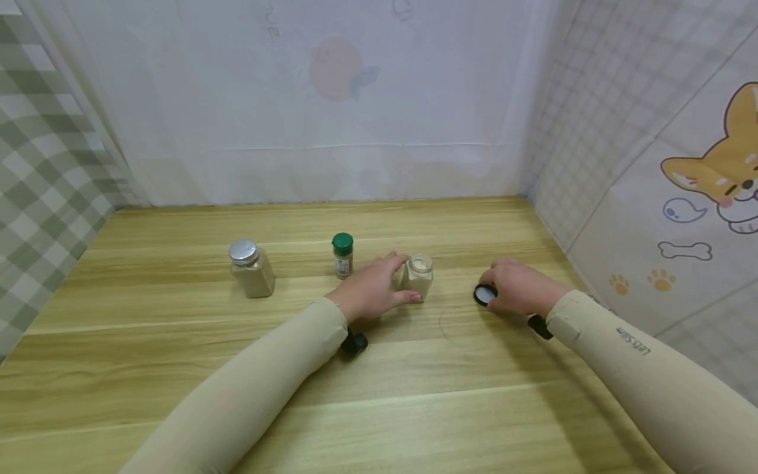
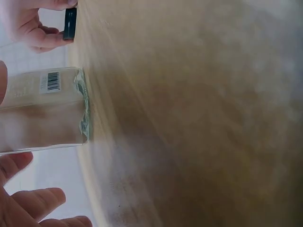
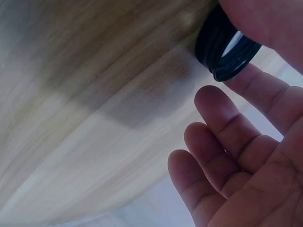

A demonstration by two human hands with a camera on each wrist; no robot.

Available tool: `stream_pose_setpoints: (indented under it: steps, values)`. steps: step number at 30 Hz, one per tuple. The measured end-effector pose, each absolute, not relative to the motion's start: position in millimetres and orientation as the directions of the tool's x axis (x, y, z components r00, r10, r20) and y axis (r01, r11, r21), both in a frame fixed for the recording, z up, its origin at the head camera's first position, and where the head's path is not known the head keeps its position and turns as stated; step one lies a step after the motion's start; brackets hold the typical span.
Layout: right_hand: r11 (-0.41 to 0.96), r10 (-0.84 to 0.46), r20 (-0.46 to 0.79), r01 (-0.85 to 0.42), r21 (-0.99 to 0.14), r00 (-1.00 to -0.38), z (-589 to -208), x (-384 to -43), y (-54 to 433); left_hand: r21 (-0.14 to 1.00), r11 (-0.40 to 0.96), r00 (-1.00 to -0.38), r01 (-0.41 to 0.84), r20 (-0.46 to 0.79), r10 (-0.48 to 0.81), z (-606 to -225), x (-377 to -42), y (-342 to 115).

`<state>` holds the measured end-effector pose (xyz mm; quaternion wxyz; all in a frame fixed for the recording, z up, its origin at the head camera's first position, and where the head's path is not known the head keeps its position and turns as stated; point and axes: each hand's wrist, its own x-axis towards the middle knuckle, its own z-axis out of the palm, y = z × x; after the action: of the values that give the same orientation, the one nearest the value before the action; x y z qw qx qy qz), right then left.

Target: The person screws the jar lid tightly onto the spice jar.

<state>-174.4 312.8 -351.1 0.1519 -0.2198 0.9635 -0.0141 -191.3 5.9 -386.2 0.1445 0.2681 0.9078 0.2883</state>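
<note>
An uncapped square glass jar [image 1: 418,280] of pale powder stands on the table, a barcode label showing on the jar [image 2: 52,82] in the left wrist view. My left hand [image 1: 373,289] holds it from the left, thumb at the near side and index finger at the far side. To the right, my right hand [image 1: 518,288] pinches a black screw lid [image 1: 485,295] between thumb and index finger, its white inside facing up toward me. In the right wrist view the other fingers [image 3: 218,111] stay off the lid [image 3: 215,45].
Left of my left hand stands a small spice bottle [image 1: 343,257] with a green cap. Farther left is a square jar [image 1: 254,276] with a silver lid. The wooden table [image 1: 379,421] meets a white cloth wall [image 1: 237,99] at the back and a patterned one on the right.
</note>
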Motion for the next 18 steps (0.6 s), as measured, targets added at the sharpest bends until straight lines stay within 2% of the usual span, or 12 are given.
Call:
stream_pose_setpoints:
  steps: [9,18]
  values:
    - [0.899,-0.436,-0.275,-0.428,-0.089,-0.857,-350.0,-174.5,311.8,0.659,0.669,-0.818,0.342,-0.142,0.558,-385.7,-193.3,7.4]
    - [0.889,-0.456,-0.263,-0.449,-0.088,-0.850,-348.6,-174.8,311.1,0.651,0.700,-0.823,0.294,-0.199,0.531,-384.2,-191.8,9.1]
